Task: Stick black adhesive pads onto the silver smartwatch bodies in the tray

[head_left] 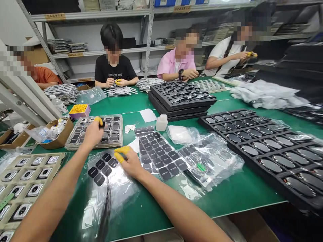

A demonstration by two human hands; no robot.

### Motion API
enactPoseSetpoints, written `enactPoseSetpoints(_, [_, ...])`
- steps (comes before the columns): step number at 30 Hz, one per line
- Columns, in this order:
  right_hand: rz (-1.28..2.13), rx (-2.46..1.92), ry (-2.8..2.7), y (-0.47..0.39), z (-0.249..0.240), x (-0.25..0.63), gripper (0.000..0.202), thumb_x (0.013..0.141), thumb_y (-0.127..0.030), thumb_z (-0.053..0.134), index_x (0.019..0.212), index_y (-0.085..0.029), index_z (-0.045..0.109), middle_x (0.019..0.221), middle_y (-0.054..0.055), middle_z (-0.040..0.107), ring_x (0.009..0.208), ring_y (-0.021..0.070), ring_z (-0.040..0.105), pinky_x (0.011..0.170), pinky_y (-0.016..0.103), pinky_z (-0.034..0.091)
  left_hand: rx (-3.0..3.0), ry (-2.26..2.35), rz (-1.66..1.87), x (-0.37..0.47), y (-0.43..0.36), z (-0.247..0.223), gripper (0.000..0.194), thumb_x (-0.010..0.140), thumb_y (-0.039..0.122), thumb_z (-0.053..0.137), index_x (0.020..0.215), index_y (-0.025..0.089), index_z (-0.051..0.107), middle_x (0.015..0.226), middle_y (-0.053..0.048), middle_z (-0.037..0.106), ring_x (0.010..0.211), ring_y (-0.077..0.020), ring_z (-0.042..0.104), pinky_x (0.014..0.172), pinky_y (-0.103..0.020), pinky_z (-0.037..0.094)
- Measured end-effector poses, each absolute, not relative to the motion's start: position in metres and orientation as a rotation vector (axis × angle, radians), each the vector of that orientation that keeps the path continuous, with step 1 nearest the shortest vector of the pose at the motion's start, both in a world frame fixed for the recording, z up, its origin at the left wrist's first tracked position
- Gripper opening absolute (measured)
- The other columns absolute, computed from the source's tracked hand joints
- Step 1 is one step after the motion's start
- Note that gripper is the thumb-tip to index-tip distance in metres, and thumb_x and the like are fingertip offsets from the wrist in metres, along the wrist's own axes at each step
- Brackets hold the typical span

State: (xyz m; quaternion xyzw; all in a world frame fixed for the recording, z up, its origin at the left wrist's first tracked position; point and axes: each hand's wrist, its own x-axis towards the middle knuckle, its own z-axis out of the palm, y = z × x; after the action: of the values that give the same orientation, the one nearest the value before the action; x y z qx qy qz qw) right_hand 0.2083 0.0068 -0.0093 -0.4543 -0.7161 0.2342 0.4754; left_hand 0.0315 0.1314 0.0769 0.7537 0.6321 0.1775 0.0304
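Note:
My left hand [93, 133], with a yellow finger cot, reaches over a clear tray [75, 143] of small black parts and pinches one small black part [102, 124] above it. My right hand [130, 161], also in yellow finger cots, rests its fingertips on a clear film sheet [111, 181] carrying several black rounded-square pads [101, 166]. Beside that hand lies a larger sheet [161, 154] covered with the same black pads.
A beige tray [57, 158] of square devices lies at the left. Plastic bags [212, 161], a small white bottle [162, 122], a black tray [297, 196] of oval parts and stacked black trays [180, 101] stand right. Several people work across the green table [239, 195].

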Motion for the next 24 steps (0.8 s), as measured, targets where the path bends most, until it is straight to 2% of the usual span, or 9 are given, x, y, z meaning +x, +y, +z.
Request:
enactPoseSetpoints(1, [0.58,-1.147,-1.631,0.009,-0.008,0.209,0.025,0.098,-0.033,0.053,0.112,-0.021,0.069,0.106,0.007,0.072,0.103,0.0179,0.063,0.093,0.035,0.051,2.216,1.768,0.699,0.031,0.103,0.065,0.031,0.087,0.04,0.06,0.11,0.02,0.054,0.103,-0.01,0.067,0.096,-0.026,0.066,0.086,-0.037,0.051])
enactPoseSetpoints(3, [0.6,-1.21,-1.504,0.012,-0.007,0.211,0.032,0.099,-0.037,0.05,0.119,-0.019,0.066,0.109,0.01,0.07,0.096,0.0173,0.066,0.083,0.032,0.055,1.994,1.423,0.732,0.029,0.052,0.042,0.044,0.074,0.043,0.075,0.106,0.023,0.052,0.098,-0.005,0.067,0.089,-0.0238,0.067,0.081,-0.036,0.054])
enactPoseSetpoints(6, [0.787,-1.195,-1.525,0.011,-0.008,0.209,0.035,0.091,-0.04,0.061,0.118,-0.019,0.068,0.11,0.009,0.071,0.084,0.0153,0.069,0.072,0.028,0.057,1.712,1.142,0.705,0.028,0.003,0.02,0.033,0.077,0.039,0.073,0.102,0.025,0.055,0.098,-0.004,0.07,0.091,-0.0231,0.07,0.085,-0.037,0.055])
enactPoseSetpoints(10, [0.893,-1.167,-1.641,0.001,-0.008,0.202,0.017,0.088,-0.032,0.066,0.097,-0.022,0.077,0.093,0.005,0.075,0.088,0.0181,0.069,0.08,0.033,0.056,1.59,1.177,0.643,0.027,-0.012,0.016,0.032,0.073,0.033,0.076,0.094,0.024,0.054,0.077,-0.002,0.07,0.077,-0.023,0.071,0.077,-0.037,0.056])
enactPoseSetpoints(14, [0.709,-1.172,-1.719,-0.008,-0.003,0.198,0.017,0.089,-0.029,0.066,0.1,-0.023,0.077,0.09,0.004,0.074,0.091,0.019,0.066,0.082,0.033,0.054,1.577,1.223,0.716,0.028,-0.011,0.023,0.039,0.071,0.03,0.077,0.101,0.023,0.053,0.077,-0.002,0.071,0.074,-0.0213,0.071,0.071,-0.034,0.056])
enactPoseSetpoints(17, [0.6,-1.128,-1.678,-0.012,-0.005,0.195,0.012,0.089,-0.03,0.068,0.095,-0.024,0.076,0.091,0.004,0.074,0.09,0.0187,0.066,0.085,0.033,0.054,1.603,1.287,0.74,0.029,-0.014,0.027,0.043,0.072,0.034,0.077,0.108,0.023,0.056,0.071,0.0,0.07,0.07,-0.0225,0.072,0.067,-0.033,0.056])
enactPoseSetpoints(21, [0.591,-1.19,-1.672,-0.012,-0.009,0.189,0.008,0.09,-0.027,0.064,0.091,-0.024,0.072,0.093,0.004,0.072,0.092,0.0187,0.065,0.084,0.033,0.054,1.661,1.329,0.752,0.03,-0.018,0.025,0.033,0.073,0.037,0.077,0.101,0.025,0.064,0.069,0.0,0.071,0.078,-0.0259,0.074,0.076,-0.037,0.058])
enactPoseSetpoints(24, [0.582,-1.26,-1.68,-0.012,-0.001,0.196,0.008,0.09,-0.024,0.061,0.089,-0.022,0.069,0.099,0.006,0.069,0.098,0.0192,0.063,0.082,0.032,0.054,1.482,1.269,0.815,0.029,-0.013,0.017,0.043,0.069,0.033,0.08,0.107,0.025,0.061,0.08,-0.001,0.075,0.084,-0.0247,0.075,0.081,-0.038,0.059])
